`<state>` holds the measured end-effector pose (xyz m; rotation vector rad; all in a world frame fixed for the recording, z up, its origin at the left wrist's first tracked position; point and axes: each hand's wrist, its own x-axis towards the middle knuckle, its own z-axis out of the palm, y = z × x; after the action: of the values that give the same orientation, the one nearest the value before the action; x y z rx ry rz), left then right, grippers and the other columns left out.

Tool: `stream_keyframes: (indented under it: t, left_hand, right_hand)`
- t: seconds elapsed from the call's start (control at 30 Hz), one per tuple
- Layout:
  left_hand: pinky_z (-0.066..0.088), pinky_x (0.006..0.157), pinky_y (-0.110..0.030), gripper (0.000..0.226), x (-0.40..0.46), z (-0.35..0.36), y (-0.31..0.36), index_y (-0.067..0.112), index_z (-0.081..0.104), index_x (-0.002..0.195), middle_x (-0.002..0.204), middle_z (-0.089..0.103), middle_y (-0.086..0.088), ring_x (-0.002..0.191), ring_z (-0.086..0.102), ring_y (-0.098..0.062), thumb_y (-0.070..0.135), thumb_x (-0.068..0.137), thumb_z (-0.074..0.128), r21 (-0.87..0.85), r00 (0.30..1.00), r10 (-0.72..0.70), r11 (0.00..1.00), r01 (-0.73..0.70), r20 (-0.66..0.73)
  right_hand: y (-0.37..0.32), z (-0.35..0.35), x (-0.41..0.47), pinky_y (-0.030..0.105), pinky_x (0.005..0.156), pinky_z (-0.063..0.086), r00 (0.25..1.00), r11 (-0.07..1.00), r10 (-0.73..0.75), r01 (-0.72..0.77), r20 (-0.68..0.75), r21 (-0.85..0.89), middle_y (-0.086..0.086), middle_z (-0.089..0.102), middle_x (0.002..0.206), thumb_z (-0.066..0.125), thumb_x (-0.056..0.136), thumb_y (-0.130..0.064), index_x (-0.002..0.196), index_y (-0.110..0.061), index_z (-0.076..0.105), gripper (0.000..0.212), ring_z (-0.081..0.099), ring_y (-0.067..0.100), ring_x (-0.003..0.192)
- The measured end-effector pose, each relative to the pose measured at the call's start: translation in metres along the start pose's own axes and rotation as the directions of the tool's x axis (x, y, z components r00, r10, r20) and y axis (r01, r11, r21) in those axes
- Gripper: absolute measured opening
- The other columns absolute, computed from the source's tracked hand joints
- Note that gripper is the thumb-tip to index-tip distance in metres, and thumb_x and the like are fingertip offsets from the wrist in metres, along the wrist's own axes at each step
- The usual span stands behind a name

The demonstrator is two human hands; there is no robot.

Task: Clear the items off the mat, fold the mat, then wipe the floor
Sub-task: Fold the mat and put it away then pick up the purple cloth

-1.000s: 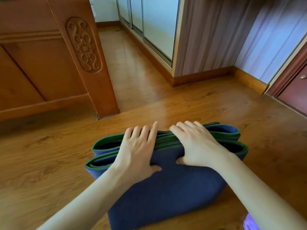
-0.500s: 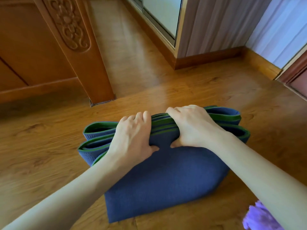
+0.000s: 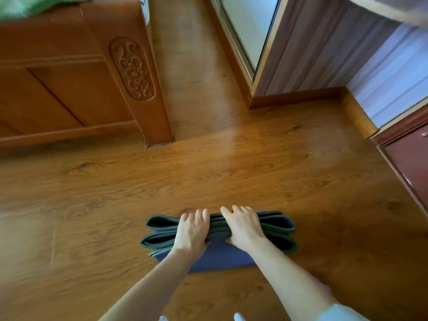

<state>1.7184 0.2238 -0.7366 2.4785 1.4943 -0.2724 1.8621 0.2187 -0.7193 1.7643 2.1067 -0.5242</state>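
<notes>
Two hands are on the folded mat point(image 3: 220, 256), and that is where I keep my eye. My left hand point(image 3: 192, 230) grips the gathered folds from above, fingers curled over the far side and thumb tucked against the near face. My right hand point(image 3: 243, 227) sits just beside it, touching or nearly so, and clamps the same bundle in the same way. The mat is dark blue with green edging; it lies on the wooden floor point(image 3: 208, 172), its layers squeezed together under my hands and looping open at both ends. I see no bin, box or basket in view, so there is nothing to report inside one.

Taking the mat as my landmark: the floor runs out bare on every side of it. Beyond the mat and to its left stands a wooden bed frame point(image 3: 69, 89) with a carved post point(image 3: 132, 68), and something green point(image 3: 30, 6) lies on top of it. Beyond the mat and to its right is a glass sliding door point(image 3: 245, 26), then a striped wall point(image 3: 312, 47). Further right of the mat stands a dark red cabinet point(image 3: 410, 158).
</notes>
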Motion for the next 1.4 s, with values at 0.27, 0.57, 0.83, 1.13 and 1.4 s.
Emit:
stream_keyframes:
  t: [0.27, 0.57, 0.83, 1.13, 1.4]
  left_hand:
    - [0.048, 0.056, -0.026, 0.089, -0.086, -0.122, -0.044, 0.01, 0.056, 0.092, 0.076, 0.061, 0.0, 0.065, 0.061, -0.018, 0.051, 0.02, 0.087, 0.015, 0.994, 0.101, 0.995, -0.1, -0.045]
    - [0.045, 0.056, -0.027, 0.068, -0.249, -0.383, -0.105, 0.015, 0.049, 0.084, 0.071, 0.055, 0.004, 0.061, 0.055, -0.016, 0.053, 0.037, 0.082, -0.001, 0.938, -0.082, 0.996, 0.087, -0.338]
    - [0.051, 0.061, -0.029, 0.067, -0.427, -0.533, -0.175, 0.014, 0.056, 0.092, 0.078, 0.063, 0.003, 0.068, 0.063, -0.018, 0.053, 0.044, 0.083, -0.025, 0.795, -0.324, 0.931, 0.363, -0.513]
    - [0.036, 0.08, -0.032, 0.071, -0.594, -0.566, -0.229, 0.013, 0.048, 0.109, 0.097, 0.066, -0.003, 0.084, 0.064, -0.024, 0.042, 0.055, 0.084, 0.022, 0.546, -0.38, 0.806, 0.591, -0.746]
    - [0.036, 0.084, -0.033, 0.07, -0.687, -0.558, -0.279, 0.014, 0.05, 0.114, 0.103, 0.066, -0.003, 0.091, 0.062, -0.024, 0.044, 0.06, 0.082, 0.016, 0.449, -0.447, 0.695, 0.719, -0.774]
  right_hand:
    - [-0.061, -0.108, -0.077, 0.037, 0.092, 0.037, 0.992, 0.996, -0.09, 0.089, -0.086, -0.014, 0.008, 0.05, 0.12, 0.068, 0.078, -0.027, 0.132, -0.017, 0.035, 0.064, 0.047, 0.029, 0.113]
    - [-0.175, -0.362, -0.183, 0.023, 0.049, 0.04, 0.852, 0.912, -0.411, 0.387, -0.326, -0.137, -0.01, 0.053, 0.068, 0.081, 0.036, -0.049, 0.088, -0.026, 0.057, 0.062, 0.055, 0.013, 0.059]
    - [-0.338, -0.528, -0.266, 0.028, 0.049, 0.04, 0.59, 0.704, -0.71, 0.621, -0.386, -0.345, -0.004, 0.056, 0.068, 0.079, 0.044, -0.043, 0.088, -0.021, 0.058, 0.054, 0.055, 0.018, 0.058]
    - [-0.499, -0.559, -0.335, 0.03, 0.055, 0.042, 0.266, 0.534, -0.815, 0.688, -0.514, -0.491, -0.003, 0.056, 0.069, 0.084, 0.043, -0.04, 0.091, -0.019, 0.063, 0.057, 0.055, 0.019, 0.06]
    - [-0.608, -0.545, -0.349, 0.033, 0.056, 0.046, 0.087, 0.416, -0.817, 0.773, -0.569, -0.479, -0.001, 0.06, 0.077, 0.083, 0.05, -0.035, 0.097, -0.017, 0.062, 0.055, 0.057, 0.022, 0.066]
